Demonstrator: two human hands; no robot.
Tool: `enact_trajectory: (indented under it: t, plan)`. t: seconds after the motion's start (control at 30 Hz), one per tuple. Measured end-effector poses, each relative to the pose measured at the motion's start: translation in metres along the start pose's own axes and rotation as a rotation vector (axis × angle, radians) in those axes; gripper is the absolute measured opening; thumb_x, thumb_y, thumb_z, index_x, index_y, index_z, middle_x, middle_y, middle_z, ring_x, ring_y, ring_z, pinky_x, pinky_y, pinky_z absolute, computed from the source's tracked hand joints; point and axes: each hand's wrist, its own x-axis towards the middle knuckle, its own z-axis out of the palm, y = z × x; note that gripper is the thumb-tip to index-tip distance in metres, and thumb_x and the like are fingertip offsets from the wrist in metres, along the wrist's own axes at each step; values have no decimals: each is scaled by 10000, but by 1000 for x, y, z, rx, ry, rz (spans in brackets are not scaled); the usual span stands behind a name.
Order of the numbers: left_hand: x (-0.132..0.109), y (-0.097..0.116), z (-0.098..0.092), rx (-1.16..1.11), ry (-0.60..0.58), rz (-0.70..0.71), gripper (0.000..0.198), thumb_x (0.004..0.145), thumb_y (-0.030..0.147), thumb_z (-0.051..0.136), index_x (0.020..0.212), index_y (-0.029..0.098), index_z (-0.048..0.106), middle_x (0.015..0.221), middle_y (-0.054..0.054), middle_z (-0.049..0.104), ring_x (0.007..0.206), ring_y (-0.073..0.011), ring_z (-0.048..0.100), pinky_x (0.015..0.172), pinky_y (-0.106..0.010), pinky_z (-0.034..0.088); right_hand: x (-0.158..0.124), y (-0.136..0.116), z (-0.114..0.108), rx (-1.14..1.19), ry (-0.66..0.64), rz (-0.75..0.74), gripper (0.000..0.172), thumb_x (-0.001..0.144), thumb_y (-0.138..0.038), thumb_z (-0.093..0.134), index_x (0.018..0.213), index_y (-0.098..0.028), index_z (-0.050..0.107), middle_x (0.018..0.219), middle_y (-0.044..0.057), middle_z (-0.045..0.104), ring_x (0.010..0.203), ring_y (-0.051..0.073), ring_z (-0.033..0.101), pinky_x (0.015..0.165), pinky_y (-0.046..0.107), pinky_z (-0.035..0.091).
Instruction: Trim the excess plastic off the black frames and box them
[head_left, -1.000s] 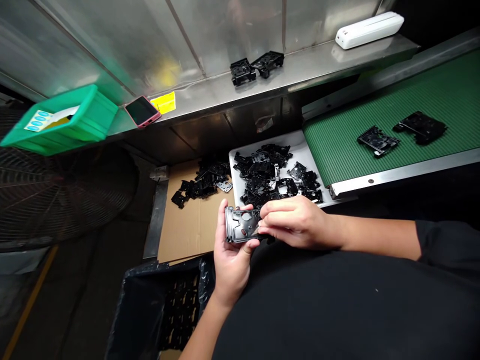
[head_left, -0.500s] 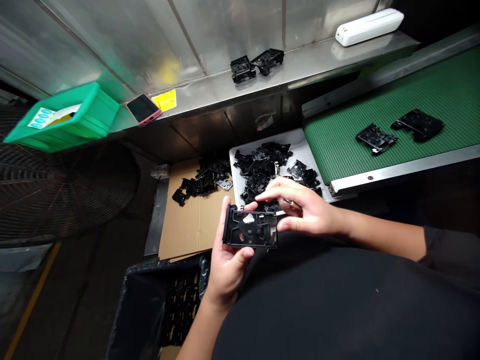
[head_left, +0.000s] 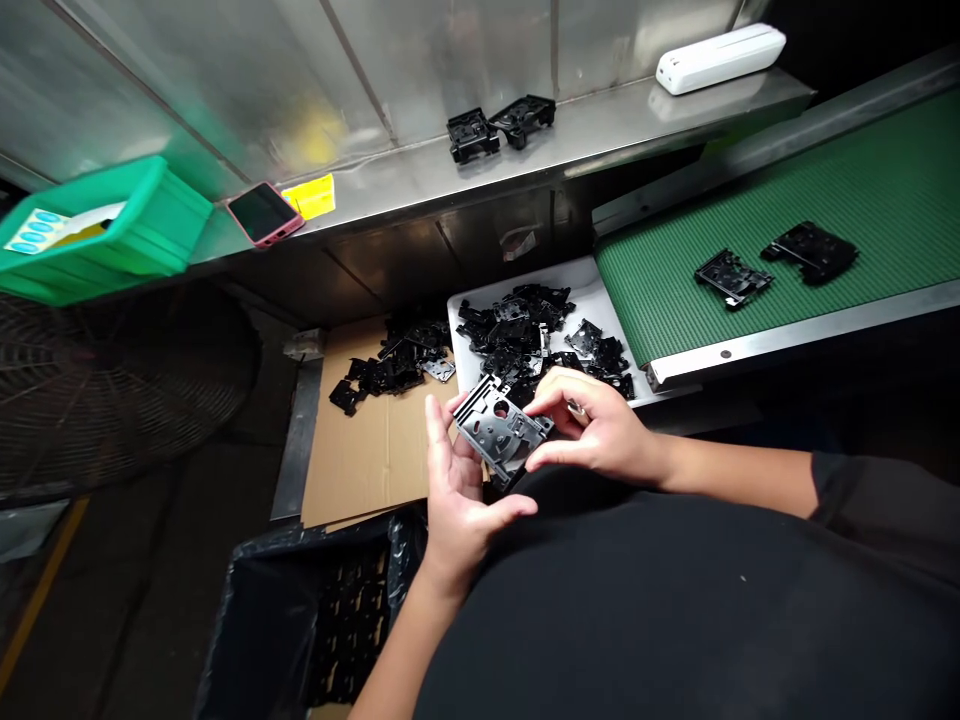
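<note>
The black part has turned, right fingers at its edge.

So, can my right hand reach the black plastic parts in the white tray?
Probably yes: the parts lie just beyond your right hand, nothing visibly blocking, though it seems to touch a flat black piece.

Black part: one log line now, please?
black part: held; right hand: gripping its edge; left hand: thumb off it; white tray: heaped parts; green belt: two parts
</note>
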Motion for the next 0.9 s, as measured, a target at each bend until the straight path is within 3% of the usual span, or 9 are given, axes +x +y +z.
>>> enact_trajectory:
  t: [0.13, 0.27, 0.4, 0.5, 0.6, 0.67, 0.8, 0.9]
  plan:
    - [-5, 1, -2, 75, -18, 20, 1168, 811, 194, 970, 1739, 487, 323, 1820, -71, 398, 1633, -314, 470, 1293, -424, 479, -1, 2, 1, 28, -34, -52, 382, 826, -357, 992, 1087, -186, 772, 988, 40, 678, 811, 134, 604, 638, 247, 555]
    - [-8, 9, -3, 119, -29, 66, 1121, 811, 193, 965, 1726, 464, 376, 1815, -75, 407, 1601, -350, 512, 1259, -443, 525, 2, 0, -5, 68, -97, -99, 304, 932, -424, 899, 1089, -188, 790, 969, 52, 693, 901, 177, 648, 755, 311, 596]
    - [-12, 21, -5, 147, -50, 88, 1121, 775, 239, 998, 1702, 486, 417, 1839, -53, 359, 1617, -385, 481, 1237, -457, 552, 11, -5, -12, 91, -126, -29, 264, 1036, -374, 782, 1240, -209, 756, 1043, 47, 646, 762, 111, 568, 627, 240, 496]
    - [-15, 27, -5, 151, -82, 73, 1093, 765, 263, 1006, 1681, 492, 454, 1826, -51, 378, 1596, -399, 510, 1214, -475, 577, 24, -5, -16, 151, -216, 46, 454, 1036, -356, 780, 1462, -271, 646, 1134, 27, 558, 657, 43, 438, 552, 188, 423]
    - [-17, 28, -4, 175, -85, 46, 1118, 741, 241, 1015, 1678, 497, 460, 1853, -45, 305, 1618, -422, 472, 1261, -528, 527, 35, -1, -18, 172, -370, 11, 458, 1039, -388, 772, 1465, -274, 652, 1192, 36, 555, 657, 30, 410, 551, 166, 421]
    - [-19, 27, -3, 178, -74, 26, 1102, 755, 232, 1002, 1674, 511, 461, 1857, -36, 282, 1630, -425, 453, 1278, -546, 504, 37, 1, -17, 165, -407, -1, 416, 1042, -398, 768, 1427, -264, 684, 1192, 39, 581, 658, 31, 425, 557, 166, 425]
    - [-22, 29, -2, 158, -48, 23, 1054, 819, 235, 956, 1679, 542, 430, 1825, -22, 358, 1644, -388, 440, 1294, -524, 484, 28, 0, -13, 141, -232, 50, 454, 999, -394, 826, 1415, -260, 702, 1128, 27, 595, 633, 38, 410, 543, 186, 421]
    - [-23, 31, -1, 159, 13, 35, 1114, 830, 229, 948, 1722, 524, 350, 1854, -31, 312, 1627, -374, 471, 1259, -474, 527, 15, -5, -13, 108, -157, 27, 401, 988, -404, 836, 1340, -234, 745, 1096, 50, 635, 693, 81, 477, 569, 211, 457]
